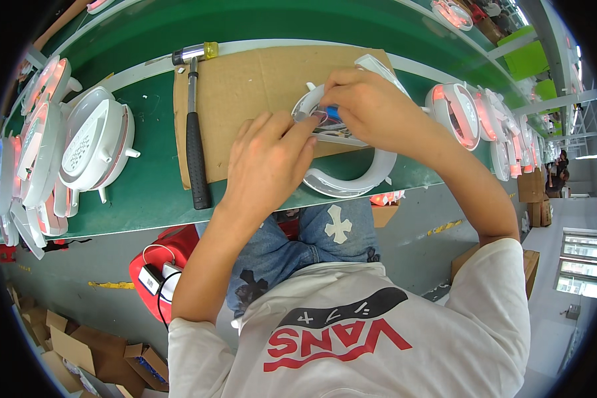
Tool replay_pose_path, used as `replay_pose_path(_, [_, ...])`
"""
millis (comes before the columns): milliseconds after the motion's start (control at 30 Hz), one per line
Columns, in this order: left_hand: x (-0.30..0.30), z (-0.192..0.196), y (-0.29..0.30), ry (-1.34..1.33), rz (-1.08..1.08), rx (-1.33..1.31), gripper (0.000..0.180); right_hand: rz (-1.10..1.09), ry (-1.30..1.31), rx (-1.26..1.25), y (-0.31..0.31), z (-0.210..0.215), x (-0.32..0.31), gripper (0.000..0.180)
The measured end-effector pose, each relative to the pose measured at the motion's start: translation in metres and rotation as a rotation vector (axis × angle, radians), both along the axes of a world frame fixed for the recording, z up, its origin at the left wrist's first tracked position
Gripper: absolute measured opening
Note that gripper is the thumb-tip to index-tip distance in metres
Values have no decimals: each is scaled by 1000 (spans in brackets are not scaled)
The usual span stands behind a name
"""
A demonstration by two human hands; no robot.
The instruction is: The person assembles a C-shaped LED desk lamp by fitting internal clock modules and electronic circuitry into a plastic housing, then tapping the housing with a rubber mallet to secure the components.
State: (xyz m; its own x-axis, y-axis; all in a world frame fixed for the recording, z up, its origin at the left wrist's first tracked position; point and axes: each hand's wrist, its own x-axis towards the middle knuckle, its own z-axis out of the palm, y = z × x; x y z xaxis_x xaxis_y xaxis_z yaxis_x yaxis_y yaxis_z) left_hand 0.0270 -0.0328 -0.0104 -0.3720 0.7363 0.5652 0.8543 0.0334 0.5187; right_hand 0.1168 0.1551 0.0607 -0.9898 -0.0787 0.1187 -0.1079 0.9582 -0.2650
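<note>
A white plastic housing with a curved, ring-like handle (349, 186) lies on a cardboard sheet, partly over the bench's front edge. Its inside faces up, and small parts and wires show between my hands. My right hand (365, 109) is over the housing's upper side, its fingers closed round a small blue piece (333, 113). From the left, my left hand (268, 156) reaches in with thumb and index finger together at the housing's inner edge, close to the blue piece. What those left fingertips pinch is too small to make out.
A hammer (194, 132) with a black grip and yellow tip lies on the cardboard (259, 76), left of my hands. White housings (93, 142) with reddish panels crowd the green bench's left end. More housings (454, 113) line up on the right. A red stool (156, 265) stands below.
</note>
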Motion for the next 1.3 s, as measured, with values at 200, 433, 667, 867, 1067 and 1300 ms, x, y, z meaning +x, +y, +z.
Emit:
replay_pose_path(200, [0, -2, 3, -185, -53, -71, 28, -90, 12, 243, -11, -7, 4, 14])
replay_pose_path(433, [-4, -7, 2, -200, -102, -34, 29, -35, -15, 44, 3, 1, 7, 29])
replay_pose_path(667, [-2, -1, -2, -181, 160, -60, 35, 31, 42, -146, 11, 1, 8, 33])
replay_pose_path(867, [-2, 1, 4, -260, 74, 9, 43, 108, 104, -109, 16, 13, 12, 46])
replay_pose_path(1067, [20, 7, 13, -574, 71, 295, 44, -46, 70, 152, 13, 34, 25, 67])
replay_pose_path(1300, [58, 13, 45, -643, -82, 654, 32, -125, 73, -523, 51, 28, 29, 42])
